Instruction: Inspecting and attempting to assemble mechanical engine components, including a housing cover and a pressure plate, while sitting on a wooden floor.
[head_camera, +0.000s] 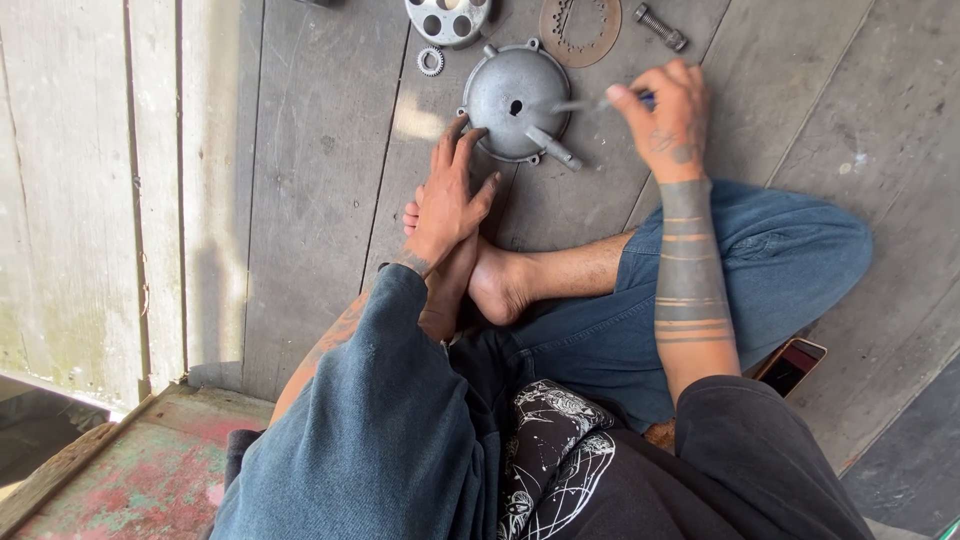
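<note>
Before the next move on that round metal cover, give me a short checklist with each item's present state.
1. Left hand steadies the round metal cover: cannot tell; fingertips reach its edge, contact unclear.
2. Right hand grips the thin tool: ok.
3. Tool tip at the cover's centre hole: cannot tell, blurred.
4. Cover lies flat on the wooden floor: ok.
5. Loose parts kept clear: ok; small gear, bolt and toothed ring lie apart.
</note>
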